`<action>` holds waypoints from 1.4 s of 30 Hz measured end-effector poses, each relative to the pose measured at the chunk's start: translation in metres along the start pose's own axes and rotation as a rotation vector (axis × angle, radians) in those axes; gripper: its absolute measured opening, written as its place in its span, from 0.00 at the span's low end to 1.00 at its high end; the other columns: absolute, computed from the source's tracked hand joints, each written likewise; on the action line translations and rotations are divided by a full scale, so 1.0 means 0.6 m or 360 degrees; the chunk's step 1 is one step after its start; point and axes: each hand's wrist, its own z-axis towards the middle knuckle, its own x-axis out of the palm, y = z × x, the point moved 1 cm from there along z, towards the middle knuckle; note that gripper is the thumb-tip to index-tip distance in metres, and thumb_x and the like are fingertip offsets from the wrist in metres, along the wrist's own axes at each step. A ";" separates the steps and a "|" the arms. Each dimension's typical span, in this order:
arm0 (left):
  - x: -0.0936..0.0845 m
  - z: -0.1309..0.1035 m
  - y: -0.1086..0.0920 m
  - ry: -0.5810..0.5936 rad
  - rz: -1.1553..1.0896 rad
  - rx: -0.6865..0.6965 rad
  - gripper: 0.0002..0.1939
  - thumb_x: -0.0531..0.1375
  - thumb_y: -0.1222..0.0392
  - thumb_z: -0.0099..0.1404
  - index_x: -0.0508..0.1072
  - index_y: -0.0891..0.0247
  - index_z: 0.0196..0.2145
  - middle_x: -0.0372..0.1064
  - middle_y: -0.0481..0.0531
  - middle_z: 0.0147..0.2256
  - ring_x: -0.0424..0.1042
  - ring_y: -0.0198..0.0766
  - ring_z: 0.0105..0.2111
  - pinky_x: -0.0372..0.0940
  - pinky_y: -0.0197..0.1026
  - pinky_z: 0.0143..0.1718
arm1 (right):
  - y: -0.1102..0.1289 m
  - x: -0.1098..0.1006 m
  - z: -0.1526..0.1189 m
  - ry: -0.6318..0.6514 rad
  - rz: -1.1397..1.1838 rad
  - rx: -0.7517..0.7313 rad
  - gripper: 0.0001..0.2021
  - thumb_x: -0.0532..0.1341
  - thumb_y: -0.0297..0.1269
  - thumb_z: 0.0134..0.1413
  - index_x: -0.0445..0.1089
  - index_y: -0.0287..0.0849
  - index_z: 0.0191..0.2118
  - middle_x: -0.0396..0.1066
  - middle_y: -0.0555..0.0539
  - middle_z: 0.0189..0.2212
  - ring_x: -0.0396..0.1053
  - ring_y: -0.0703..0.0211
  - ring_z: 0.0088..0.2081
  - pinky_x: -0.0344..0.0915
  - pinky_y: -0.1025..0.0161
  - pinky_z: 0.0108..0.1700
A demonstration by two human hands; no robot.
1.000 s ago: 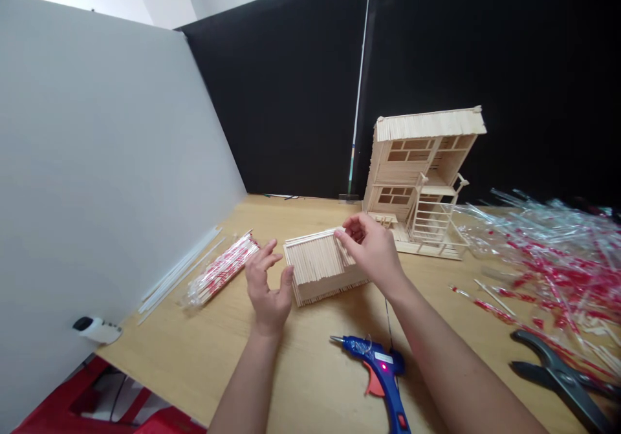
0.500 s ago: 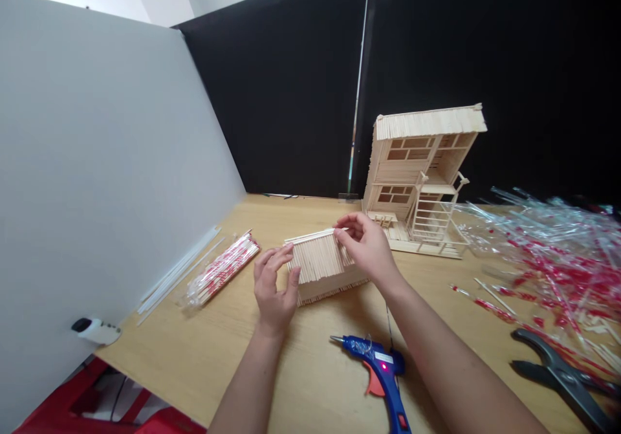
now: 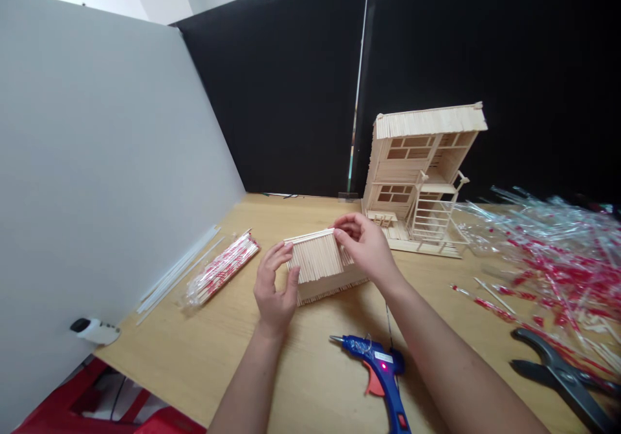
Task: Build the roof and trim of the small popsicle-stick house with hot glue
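Observation:
A small model made of thin wooden sticks [image 3: 317, 258] lies on the wooden table between my hands. My left hand [image 3: 275, 288] is at its left end, fingers curved and apart, with fingertips and thumb against the edge. At the upper right, my right hand [image 3: 366, 246] pinches the top edge of the model between thumb and fingers, hiding part of its right end. A blue hot glue gun [image 3: 376, 356] with an orange trigger and a lit red light lies just in front of the model.
A larger two-storey stick house [image 3: 422, 175] stands behind to the right. Wrapped sticks [image 3: 223, 269], glue sticks [image 3: 177, 275] and a white bottle [image 3: 99, 332] are at left. Plastic wrappers [image 3: 557, 253] and dark-handled pliers [image 3: 557, 369] are at right.

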 end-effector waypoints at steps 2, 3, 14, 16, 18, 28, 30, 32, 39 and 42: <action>0.000 0.000 0.000 0.0002 -0.0016 -0.0001 0.10 0.60 0.64 0.65 0.70 0.60 0.45 0.74 0.58 0.48 0.69 0.48 0.55 0.62 0.59 0.57 | 0.001 0.000 0.000 -0.0004 -0.0002 0.0004 0.08 0.63 0.38 0.52 0.68 0.43 0.38 0.76 0.45 0.35 0.74 0.55 0.37 0.71 0.59 0.40; 0.000 -0.001 0.000 0.0007 -0.0019 -0.0004 0.10 0.60 0.64 0.65 0.70 0.60 0.45 0.74 0.58 0.48 0.69 0.48 0.55 0.62 0.59 0.57 | 0.001 0.000 0.000 -0.0005 -0.0001 0.0006 0.08 0.63 0.38 0.51 0.68 0.43 0.38 0.76 0.45 0.35 0.74 0.55 0.37 0.71 0.59 0.40; -0.001 0.000 0.001 0.0031 -0.0009 0.0033 0.12 0.60 0.66 0.64 0.70 0.60 0.46 0.74 0.58 0.48 0.70 0.47 0.54 0.62 0.59 0.57 | 0.005 0.000 -0.001 -0.0021 0.0006 0.0011 0.08 0.63 0.38 0.51 0.68 0.43 0.37 0.75 0.45 0.35 0.74 0.56 0.36 0.70 0.59 0.40; -0.001 0.000 0.000 0.0033 -0.0007 0.0041 0.12 0.60 0.66 0.64 0.70 0.60 0.46 0.73 0.58 0.48 0.70 0.47 0.54 0.62 0.58 0.57 | 0.006 0.000 -0.002 -0.0040 0.0017 0.0018 0.08 0.64 0.38 0.50 0.68 0.43 0.37 0.75 0.45 0.34 0.73 0.56 0.36 0.70 0.59 0.39; -0.002 -0.001 0.001 0.0020 -0.0025 0.0037 0.14 0.61 0.67 0.64 0.70 0.60 0.48 0.73 0.59 0.50 0.70 0.47 0.54 0.63 0.58 0.57 | 0.007 0.000 -0.002 -0.0068 0.0035 0.0036 0.09 0.64 0.38 0.49 0.68 0.43 0.37 0.74 0.46 0.33 0.72 0.57 0.34 0.70 0.60 0.38; -0.001 -0.007 0.012 -0.0016 -0.0050 0.0026 0.15 0.61 0.66 0.65 0.70 0.62 0.49 0.72 0.61 0.50 0.71 0.48 0.53 0.68 0.53 0.51 | 0.005 -0.001 -0.002 -0.0076 0.0095 0.0164 0.12 0.66 0.40 0.47 0.67 0.42 0.37 0.71 0.49 0.28 0.69 0.60 0.27 0.63 0.66 0.24; 0.000 -0.007 0.011 -0.0022 -0.0060 0.0016 0.15 0.61 0.66 0.65 0.70 0.62 0.49 0.72 0.61 0.50 0.71 0.48 0.53 0.68 0.53 0.50 | 0.005 -0.002 -0.002 -0.0071 0.0101 0.0186 0.13 0.66 0.41 0.47 0.67 0.42 0.37 0.71 0.50 0.26 0.68 0.61 0.25 0.62 0.67 0.22; 0.000 -0.007 0.010 -0.0026 -0.0074 -0.0001 0.15 0.61 0.66 0.65 0.70 0.62 0.49 0.72 0.61 0.50 0.71 0.48 0.53 0.69 0.52 0.49 | 0.006 -0.002 -0.003 -0.0054 0.0101 0.0209 0.13 0.66 0.41 0.48 0.66 0.43 0.37 0.70 0.51 0.25 0.66 0.62 0.22 0.61 0.67 0.20; 0.003 -0.008 0.010 -0.0071 -0.0150 -0.0062 0.15 0.61 0.66 0.65 0.70 0.62 0.49 0.72 0.61 0.50 0.71 0.48 0.53 0.71 0.49 0.45 | 0.011 0.000 -0.006 -0.0045 0.0143 0.0213 0.13 0.65 0.41 0.48 0.65 0.43 0.37 0.70 0.53 0.22 0.62 0.65 0.17 0.60 0.68 0.18; 0.003 -0.008 0.010 -0.0067 -0.0176 -0.0076 0.15 0.61 0.66 0.65 0.70 0.62 0.50 0.72 0.61 0.50 0.71 0.48 0.53 0.72 0.49 0.45 | 0.014 0.000 -0.006 -0.0044 0.0146 0.0232 0.12 0.65 0.41 0.48 0.65 0.43 0.37 0.70 0.54 0.22 0.63 0.66 0.17 0.60 0.68 0.18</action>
